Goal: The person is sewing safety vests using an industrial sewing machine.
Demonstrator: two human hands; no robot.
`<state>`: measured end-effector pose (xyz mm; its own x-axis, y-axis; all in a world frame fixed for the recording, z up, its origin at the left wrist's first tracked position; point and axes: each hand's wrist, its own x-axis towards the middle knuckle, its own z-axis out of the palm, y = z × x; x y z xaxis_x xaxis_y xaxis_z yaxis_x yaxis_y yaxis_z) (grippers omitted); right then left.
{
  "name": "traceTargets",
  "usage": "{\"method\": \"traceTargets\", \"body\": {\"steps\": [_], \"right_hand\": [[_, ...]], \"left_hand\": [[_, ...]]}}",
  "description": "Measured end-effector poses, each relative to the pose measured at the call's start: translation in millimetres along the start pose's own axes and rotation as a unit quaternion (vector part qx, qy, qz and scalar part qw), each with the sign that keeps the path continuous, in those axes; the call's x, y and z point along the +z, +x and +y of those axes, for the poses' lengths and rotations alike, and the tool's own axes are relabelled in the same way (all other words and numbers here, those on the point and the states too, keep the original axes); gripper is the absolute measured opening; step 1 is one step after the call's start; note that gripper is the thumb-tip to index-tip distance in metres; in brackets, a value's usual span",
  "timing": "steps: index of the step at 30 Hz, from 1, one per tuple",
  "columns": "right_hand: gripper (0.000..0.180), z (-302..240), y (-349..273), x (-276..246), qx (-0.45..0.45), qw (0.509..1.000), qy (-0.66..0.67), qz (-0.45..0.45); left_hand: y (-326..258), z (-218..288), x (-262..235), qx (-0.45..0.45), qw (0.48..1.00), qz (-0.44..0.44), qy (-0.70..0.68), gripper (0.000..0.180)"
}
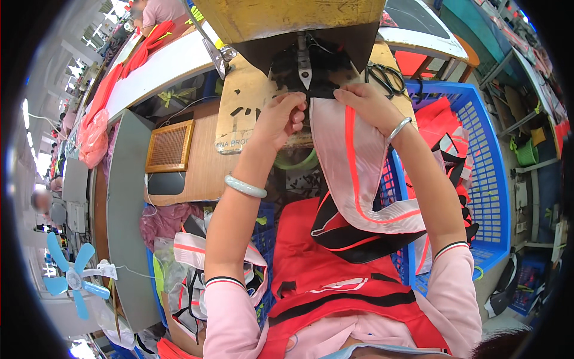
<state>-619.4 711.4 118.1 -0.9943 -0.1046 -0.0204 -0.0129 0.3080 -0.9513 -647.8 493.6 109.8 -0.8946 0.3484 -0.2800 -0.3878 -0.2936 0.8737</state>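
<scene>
A pale grey-pink fabric piece (332, 137) with orange piping and black parts hangs from the machine's work area down over my lap. My right hand (366, 106) pinches its upper edge between thumb and fingers. At the opposite upper corner, the thumb and forefinger of my left hand (286, 116) are pressed together, the other fingers curled. Between the two hands, the top edge lies against a dark patch below the metal tip (305, 75) of a yellow machine (305, 21). Exactly what my left fingertips pinch is partly hidden.
Black-handled scissors (387, 81) lie right of the machine on its worn wooden table (239, 90). A blue plastic basket (487, 179) with red and black pieces stands at the right. More fabric pieces (194, 248) lie at lower left, near a blue fan (73, 278). Another person (162, 11) sits far left.
</scene>
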Motion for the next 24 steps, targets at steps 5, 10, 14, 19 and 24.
{"method": "traceTargets", "body": {"steps": [5, 10, 14, 19, 24], "right_hand": [[0.041, -6.9, 2.0, -2.5, 0.034, 0.999, 0.023, -0.032], [0.036, -3.1, 0.4, 4.0, 0.027, 0.996, 0.088, 0.015], [0.034, -3.7, 4.5, 5.6, 0.031, 0.993, 0.117, 0.005], [0.032, -4.0, 3.0, 1.8, 0.015, 0.995, 0.097, -0.004], [0.032, 0.4, 0.1, 2.0, -0.005, 0.994, 0.110, -0.018]], "left_hand": [[-1.7, 3.9, 4.1, 0.018, 1.000, 0.005, 0.006, 0.010], [-0.9, 5.4, 5.9, 0.027, 1.000, 0.004, -0.010, 0.007], [3.2, 5.5, 6.7, 0.033, 0.999, 0.008, -0.027, 0.007], [1.3, -0.2, 7.9, 0.040, 0.997, 0.007, -0.062, 0.007], [-3.3, -9.2, 11.3, 0.054, 0.992, 0.026, -0.108, 0.009]]}}
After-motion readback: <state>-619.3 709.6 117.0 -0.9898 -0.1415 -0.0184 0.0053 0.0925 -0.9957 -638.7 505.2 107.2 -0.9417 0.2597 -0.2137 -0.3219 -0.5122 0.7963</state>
